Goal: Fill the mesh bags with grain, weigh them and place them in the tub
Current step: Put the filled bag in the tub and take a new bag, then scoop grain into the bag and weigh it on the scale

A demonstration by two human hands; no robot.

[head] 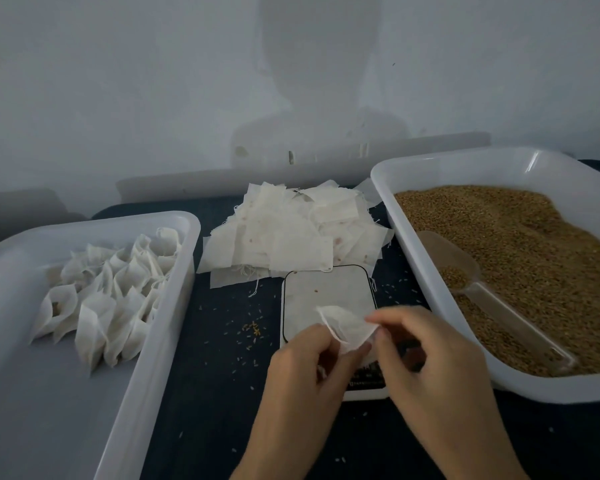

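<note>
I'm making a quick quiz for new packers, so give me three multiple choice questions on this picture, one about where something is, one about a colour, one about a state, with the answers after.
1. Where does the scoop lie?
A. In the tub with the filled bags
B. In the grain tub on the right
C. On the scale

2. What colour is the table top?
A. White
B. Red
C. Dark, near black

3. What are the two hands doing?
A. Both pinch one mesh bag over the scale
B. Both rest flat on the table
C. One holds the scoop

Answers:
1 B, the scoop rests on the grain, some grain in its bowl.
2 C, it shows dark between the white tubs.
3 A, the left hand and right hand each grip the bag's rim.
</note>
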